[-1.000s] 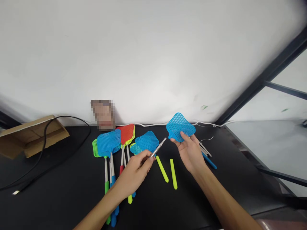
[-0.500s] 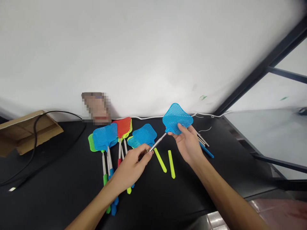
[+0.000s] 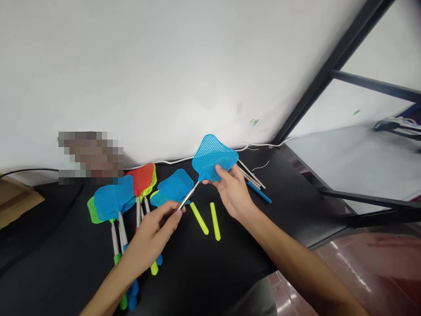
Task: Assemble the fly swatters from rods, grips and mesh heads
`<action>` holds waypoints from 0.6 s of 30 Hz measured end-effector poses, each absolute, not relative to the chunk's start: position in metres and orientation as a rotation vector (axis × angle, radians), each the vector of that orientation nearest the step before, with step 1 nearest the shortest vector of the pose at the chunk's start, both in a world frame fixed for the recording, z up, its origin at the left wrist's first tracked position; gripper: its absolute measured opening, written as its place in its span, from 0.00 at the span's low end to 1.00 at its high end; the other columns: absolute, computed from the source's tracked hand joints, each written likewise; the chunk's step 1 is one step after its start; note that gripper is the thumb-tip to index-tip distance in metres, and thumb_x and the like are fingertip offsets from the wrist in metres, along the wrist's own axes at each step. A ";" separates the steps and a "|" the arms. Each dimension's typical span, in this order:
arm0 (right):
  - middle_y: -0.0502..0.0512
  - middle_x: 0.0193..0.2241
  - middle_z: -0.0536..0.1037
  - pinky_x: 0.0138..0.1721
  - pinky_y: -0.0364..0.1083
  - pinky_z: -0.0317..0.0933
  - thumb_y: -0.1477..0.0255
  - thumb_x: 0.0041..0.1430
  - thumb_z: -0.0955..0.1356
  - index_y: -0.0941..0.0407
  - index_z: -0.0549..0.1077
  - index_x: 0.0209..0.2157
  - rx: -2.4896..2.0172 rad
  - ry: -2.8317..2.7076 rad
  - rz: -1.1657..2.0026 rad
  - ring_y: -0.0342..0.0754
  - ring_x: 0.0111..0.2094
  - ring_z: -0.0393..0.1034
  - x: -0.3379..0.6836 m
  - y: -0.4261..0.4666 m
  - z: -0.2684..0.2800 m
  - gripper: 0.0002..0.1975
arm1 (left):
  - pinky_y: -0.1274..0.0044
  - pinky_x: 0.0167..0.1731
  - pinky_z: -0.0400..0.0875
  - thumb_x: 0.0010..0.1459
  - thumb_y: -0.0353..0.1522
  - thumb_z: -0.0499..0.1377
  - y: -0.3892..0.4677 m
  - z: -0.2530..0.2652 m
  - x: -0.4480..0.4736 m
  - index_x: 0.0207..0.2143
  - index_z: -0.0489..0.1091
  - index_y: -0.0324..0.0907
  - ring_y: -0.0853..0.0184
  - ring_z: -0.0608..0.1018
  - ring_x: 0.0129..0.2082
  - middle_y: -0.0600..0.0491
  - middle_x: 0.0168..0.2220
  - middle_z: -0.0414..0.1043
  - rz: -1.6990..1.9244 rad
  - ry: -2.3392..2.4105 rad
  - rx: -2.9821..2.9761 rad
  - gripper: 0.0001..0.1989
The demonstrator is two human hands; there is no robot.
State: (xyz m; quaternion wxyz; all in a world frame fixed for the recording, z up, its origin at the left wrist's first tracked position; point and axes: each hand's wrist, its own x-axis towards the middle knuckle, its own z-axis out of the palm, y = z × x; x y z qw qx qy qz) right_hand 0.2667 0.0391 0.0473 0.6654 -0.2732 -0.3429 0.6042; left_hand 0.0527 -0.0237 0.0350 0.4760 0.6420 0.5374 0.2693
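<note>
Between my hands is a blue fly swatter (image 3: 213, 151) with a thin metal rod, tilted so its head points up and right. My left hand (image 3: 158, 232) pinches the lower part of the rod; the rod's end is hidden in the fingers. My right hand (image 3: 232, 188) grips the perforated head near its base, thumb on the front and fingers behind. Below the swatter lie two yellow handle sleeves (image 3: 215, 221). Behind my left hand rests a loose blue swatter head (image 3: 176, 184), partly over a yellow-and-blue one (image 3: 158, 199).
To the left lie several swatters with handles, among them a blue one (image 3: 113, 202) and a red one (image 3: 140, 179). Metal rods (image 3: 253, 175) and a blue handle sleeve (image 3: 259, 192) lie on the right. A cardboard box (image 3: 19, 199) sits far left; a black frame (image 3: 315, 96) stands right.
The view has turned to the right, so everything sits further left in the picture. Both hands keep the same hold on the blue fly swatter.
</note>
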 end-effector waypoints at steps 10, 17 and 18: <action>0.48 0.35 0.78 0.37 0.50 0.76 0.68 0.58 0.75 0.52 0.72 0.38 -0.605 -0.738 1.421 0.48 0.37 0.76 0.277 0.053 0.045 0.10 | 0.83 0.17 0.56 0.67 0.50 0.55 -0.012 0.032 0.059 0.36 0.66 0.44 0.74 0.63 0.19 0.60 0.25 0.58 0.628 1.338 1.451 0.19; 0.49 0.37 0.80 0.37 0.50 0.76 0.68 0.57 0.75 0.53 0.72 0.38 -0.619 -0.705 1.423 0.48 0.36 0.76 0.279 0.058 0.046 0.11 | 0.84 0.16 0.56 0.67 0.50 0.55 -0.004 0.034 0.066 0.33 0.64 0.43 0.76 0.63 0.19 0.61 0.24 0.58 0.616 1.327 1.445 0.20; 0.49 0.37 0.80 0.37 0.50 0.76 0.69 0.58 0.75 0.53 0.72 0.38 -0.617 -0.705 1.421 0.48 0.37 0.76 0.280 0.057 0.046 0.10 | 0.84 0.16 0.55 0.67 0.50 0.55 -0.004 0.033 0.066 0.33 0.64 0.43 0.76 0.63 0.18 0.61 0.24 0.58 0.628 1.327 1.438 0.20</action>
